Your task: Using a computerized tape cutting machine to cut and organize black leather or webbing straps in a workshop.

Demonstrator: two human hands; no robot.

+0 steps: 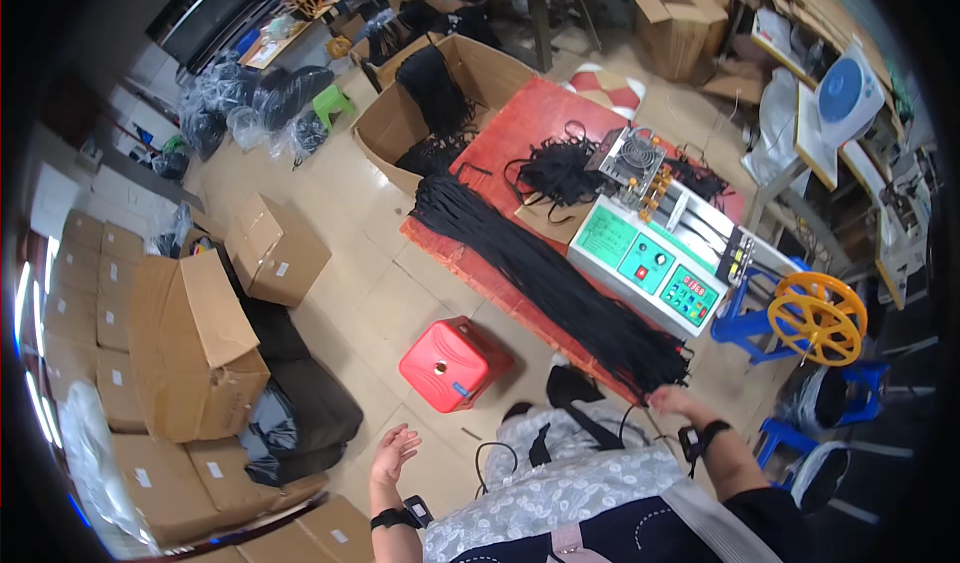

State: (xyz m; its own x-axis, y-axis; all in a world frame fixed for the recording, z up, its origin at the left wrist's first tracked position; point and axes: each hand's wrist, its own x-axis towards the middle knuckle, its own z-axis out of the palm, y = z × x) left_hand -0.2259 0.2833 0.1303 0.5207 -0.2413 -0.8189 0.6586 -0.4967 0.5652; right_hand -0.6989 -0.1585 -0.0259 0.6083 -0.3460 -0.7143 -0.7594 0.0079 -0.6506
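My left hand (397, 445) hangs at the lower middle, fingers loosely bent and apart, holding nothing, left of the red plastic stool (435, 368). My right hand (670, 399) is closed at the near end of a long bundle of black straps (530, 273); what its fingers hold is too small to make out. The bundle lies along the red-topped table (500, 133). Beside it stands a machine with green control panels (642, 263), with black straps running through it. A loose heap of black straps (553, 168) lies behind the machine's left end.
Cardboard boxes (145, 483) and black sacks (305, 408) fill the left side. A large open carton (375, 143) adjoins the table's far end. Orange reels (813, 325) and blue stools (785, 438) stand at the right. Plastic bags (215, 113) and a green stool (332, 101) are farther back.
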